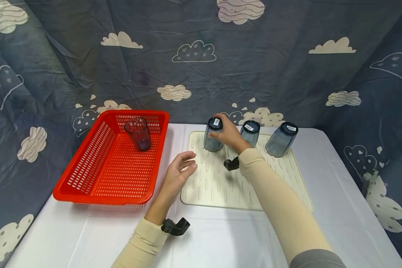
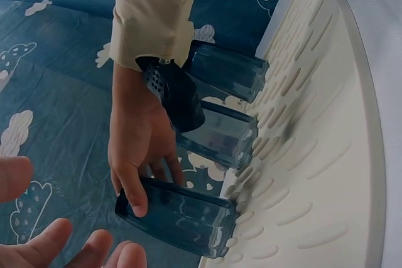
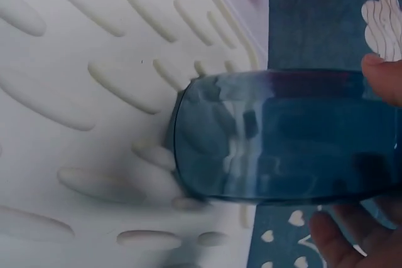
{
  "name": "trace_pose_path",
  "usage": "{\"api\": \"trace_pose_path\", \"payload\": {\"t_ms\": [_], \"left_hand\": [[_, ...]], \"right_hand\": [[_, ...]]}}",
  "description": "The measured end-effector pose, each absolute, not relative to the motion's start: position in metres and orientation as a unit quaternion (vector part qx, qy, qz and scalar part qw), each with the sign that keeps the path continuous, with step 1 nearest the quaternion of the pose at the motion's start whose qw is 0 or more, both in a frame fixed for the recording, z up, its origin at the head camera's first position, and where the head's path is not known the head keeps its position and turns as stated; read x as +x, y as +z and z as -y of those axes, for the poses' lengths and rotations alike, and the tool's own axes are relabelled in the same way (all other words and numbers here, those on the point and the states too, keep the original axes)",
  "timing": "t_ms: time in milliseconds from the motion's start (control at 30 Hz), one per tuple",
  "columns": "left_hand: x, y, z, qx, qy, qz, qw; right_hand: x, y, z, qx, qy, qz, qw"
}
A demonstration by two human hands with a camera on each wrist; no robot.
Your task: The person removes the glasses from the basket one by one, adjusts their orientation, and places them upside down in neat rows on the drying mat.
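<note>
My right hand (image 1: 230, 134) grips an upside-down blue drinking glass (image 1: 211, 140) near its base, at the back left of the cream ribbed mat (image 1: 217, 186). In the right wrist view the rim of this glass (image 3: 251, 136) meets the mat. To its right, a second glass (image 1: 250, 134) and a third glass (image 1: 281, 140) also stand upside down on the mat. My left hand (image 1: 178, 175) hovers near the mat's left edge with fingers loosely bent and nothing in them. A dark glass (image 1: 139, 136) leans upright inside the red basket (image 1: 67, 182).
The red perforated basket stands on the left of the white-covered table (image 1: 201, 238). A dark curtain with cloud prints (image 1: 271, 82) hangs right behind the table and along both sides. Each wrist wears a black camera strap (image 1: 175, 226).
</note>
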State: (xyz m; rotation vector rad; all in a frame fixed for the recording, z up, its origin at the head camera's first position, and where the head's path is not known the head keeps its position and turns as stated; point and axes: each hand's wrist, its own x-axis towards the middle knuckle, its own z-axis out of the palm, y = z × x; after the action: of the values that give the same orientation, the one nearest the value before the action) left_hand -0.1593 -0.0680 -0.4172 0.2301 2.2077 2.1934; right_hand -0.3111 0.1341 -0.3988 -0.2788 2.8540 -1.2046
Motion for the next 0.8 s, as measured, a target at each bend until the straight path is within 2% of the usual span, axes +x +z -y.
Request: {"api": "trace_pose_path", "payload": {"t_ms": [200, 500, 633, 800], "left_hand": [[-0.160, -0.417, 0.067, 0.074, 0.707, -0.703, 0.012], [-0.159, -0.418, 0.065, 0.070, 0.700, -0.711, -0.006], [-0.158, -0.417, 0.064, 0.074, 0.692, -0.718, -0.015], [-0.156, -0.414, 0.064, 0.079, 0.686, -0.723, -0.022]], "right_hand": [[-0.300, -0.387, -0.130, -0.123, -0.342, -0.931, -0.027], [-0.251, -0.367, -0.141, -0.203, -0.344, -0.900, -0.175], [-0.223, -0.365, -0.159, -0.201, -0.370, -0.888, -0.184], [-0.193, -0.377, -0.184, -0.180, -0.384, -0.892, -0.156]]}}
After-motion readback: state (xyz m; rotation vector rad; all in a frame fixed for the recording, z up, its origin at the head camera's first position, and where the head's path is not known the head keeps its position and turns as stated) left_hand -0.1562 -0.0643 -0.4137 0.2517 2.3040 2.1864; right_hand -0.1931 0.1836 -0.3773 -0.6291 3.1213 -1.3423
